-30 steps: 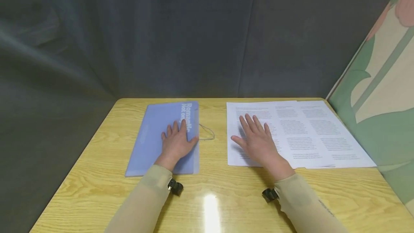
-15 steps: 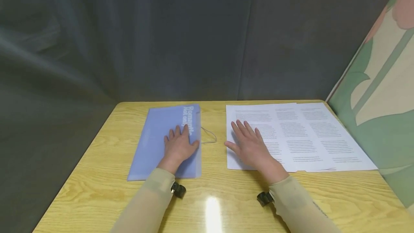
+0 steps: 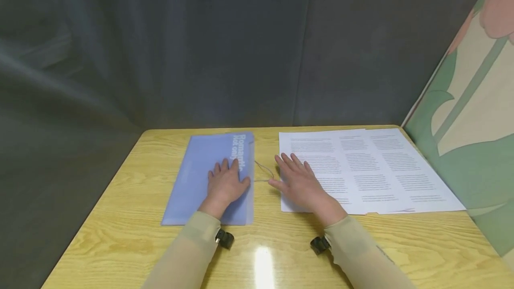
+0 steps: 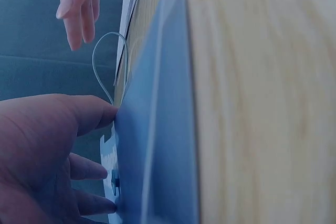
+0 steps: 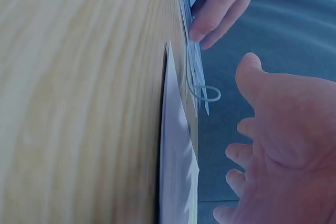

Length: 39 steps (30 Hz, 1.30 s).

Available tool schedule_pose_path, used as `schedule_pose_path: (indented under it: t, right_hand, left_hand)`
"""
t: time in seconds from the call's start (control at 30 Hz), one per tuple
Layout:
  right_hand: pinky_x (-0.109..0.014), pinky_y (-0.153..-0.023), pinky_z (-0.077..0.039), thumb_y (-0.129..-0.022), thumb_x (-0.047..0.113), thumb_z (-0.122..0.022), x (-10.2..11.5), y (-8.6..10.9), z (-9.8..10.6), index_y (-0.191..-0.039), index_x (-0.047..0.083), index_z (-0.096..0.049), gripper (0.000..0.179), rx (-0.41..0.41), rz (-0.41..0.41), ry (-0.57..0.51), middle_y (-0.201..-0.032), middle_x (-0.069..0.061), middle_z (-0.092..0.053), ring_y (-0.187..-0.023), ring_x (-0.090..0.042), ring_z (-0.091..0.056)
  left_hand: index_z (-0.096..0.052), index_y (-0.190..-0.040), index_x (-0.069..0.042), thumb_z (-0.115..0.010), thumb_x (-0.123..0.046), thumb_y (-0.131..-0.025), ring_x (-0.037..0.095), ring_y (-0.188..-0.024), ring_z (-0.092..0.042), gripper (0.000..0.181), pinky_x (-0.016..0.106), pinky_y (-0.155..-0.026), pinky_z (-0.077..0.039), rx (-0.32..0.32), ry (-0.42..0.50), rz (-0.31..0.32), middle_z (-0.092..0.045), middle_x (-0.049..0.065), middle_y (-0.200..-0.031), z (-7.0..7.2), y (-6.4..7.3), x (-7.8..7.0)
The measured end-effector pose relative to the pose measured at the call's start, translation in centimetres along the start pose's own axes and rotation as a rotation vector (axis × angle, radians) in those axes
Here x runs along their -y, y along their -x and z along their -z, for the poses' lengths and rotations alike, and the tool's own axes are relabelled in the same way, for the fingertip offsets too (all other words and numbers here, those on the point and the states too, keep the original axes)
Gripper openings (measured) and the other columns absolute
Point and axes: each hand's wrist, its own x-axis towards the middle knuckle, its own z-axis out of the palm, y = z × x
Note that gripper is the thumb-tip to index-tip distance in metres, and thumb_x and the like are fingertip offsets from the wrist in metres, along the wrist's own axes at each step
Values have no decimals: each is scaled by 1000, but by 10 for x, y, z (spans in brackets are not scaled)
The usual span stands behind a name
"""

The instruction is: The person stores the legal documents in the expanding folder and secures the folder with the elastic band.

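A translucent blue plastic document folder (image 3: 190, 168) with white lettering lies flat at the left of the wooden table. My left hand (image 3: 226, 185) rests on it, fingers spread, with the thumb near the folder's right edge. In the left wrist view the thumb and fingertips touch the folder's surface. From that right edge an elastic cord (image 4: 94, 64) sticks out in a loop. Over the left part of the printed paper sheets (image 3: 383, 168) my right hand (image 3: 299, 185) hovers with fingers extended. A gap between it and the paper shows in the right wrist view.
The sheets overlap side by side and reach toward the table's right edge. A dark curtain (image 3: 225, 48) hangs behind the table (image 3: 120, 244) and down its left side. On the right stands a panel (image 3: 474, 155) with a floral pattern.
The folder has slid slightly to the right under my left hand, nearer the sheets. My right hand has shifted left over the paper, its thumb now by the cord loop.
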Motion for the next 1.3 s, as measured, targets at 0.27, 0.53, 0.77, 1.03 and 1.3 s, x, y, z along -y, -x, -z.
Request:
schedule_pose_path:
  t: [0.27,0.53,0.77,1.03,1.3]
  right_hand:
    - [-67,-130,-10,-112,51,-57,4,1,-5,-173,8,-32,79,49,63,13,-181,-15,-24,-168,-39,-12]
    - [-67,-130,-12,-111,49,-60,6,2,-9,-171,4,-36,78,90,144,10,-179,-15,-28,-167,-40,-14]
    - [-66,-130,-13,-112,48,-60,3,1,-13,-171,5,-36,77,130,188,9,-179,-12,-30,-167,-40,-15]
    - [-68,-129,-14,-113,45,-58,4,4,-11,-170,4,-38,73,160,228,-5,-178,-14,-31,-166,-42,-18]
    - [-68,-129,-16,-114,45,-56,6,5,-10,-168,4,-42,69,205,246,20,-176,-14,-36,-166,-41,-21]
  left_hand:
    - [-42,-168,-4,-62,-47,-106,58,-159,-26,78,74,-125,-21,-19,-15,-33,-30,32,-173,-5,1,-9]
    - [-43,-167,-3,-66,-45,-105,58,-158,-28,79,74,-125,-22,-7,28,-47,-30,32,-173,-3,2,-15]
    - [-46,-164,0,-70,-42,-103,59,-157,-29,79,74,-124,-24,7,61,-71,-32,34,-172,0,1,-16]
    - [-48,-162,4,-68,-38,-99,58,-156,-33,78,75,-122,-27,10,139,-96,-36,35,-169,4,-3,-14]
    - [-63,-150,2,-62,-47,-103,46,-129,-66,68,57,-108,-52,-54,146,-161,-67,25,-143,-22,-36,11]
